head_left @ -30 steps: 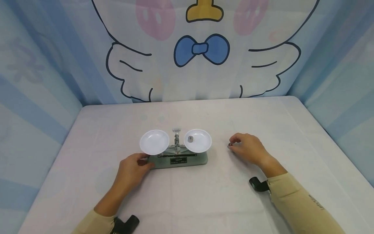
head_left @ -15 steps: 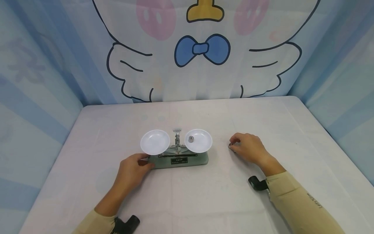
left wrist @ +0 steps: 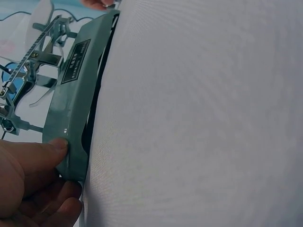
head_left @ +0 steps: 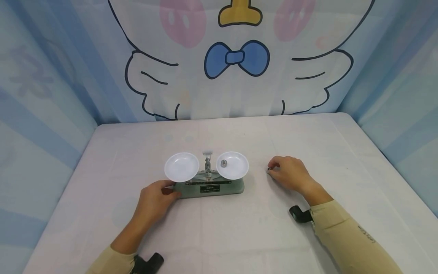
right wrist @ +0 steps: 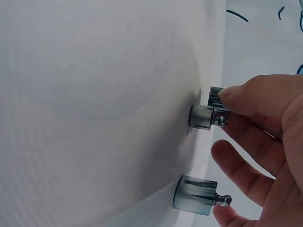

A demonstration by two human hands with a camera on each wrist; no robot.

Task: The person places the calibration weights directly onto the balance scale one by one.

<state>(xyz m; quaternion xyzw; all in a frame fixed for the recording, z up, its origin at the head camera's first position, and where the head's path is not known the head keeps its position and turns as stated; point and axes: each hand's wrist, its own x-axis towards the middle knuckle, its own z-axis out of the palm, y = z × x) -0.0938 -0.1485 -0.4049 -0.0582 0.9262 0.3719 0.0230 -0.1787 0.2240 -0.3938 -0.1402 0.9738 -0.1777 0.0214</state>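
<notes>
I see no real change over 1 s: left hand (head_left: 154,199) grips balance base (head_left: 226,188), right hand (head_left: 291,173) pinches metal weight (right wrist: 214,96); load on right pan (head_left: 237,170) unchanged.

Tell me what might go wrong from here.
The right hand pinches a small, cylindrical silver metal weight; a knobbed silver metal weight appears close beside it and might get knocked over.

The left hand grips one end of the green metal balance base; a nudge could jolt it and shift the off-centre silver metal cylinder in the round white right pan.
</notes>
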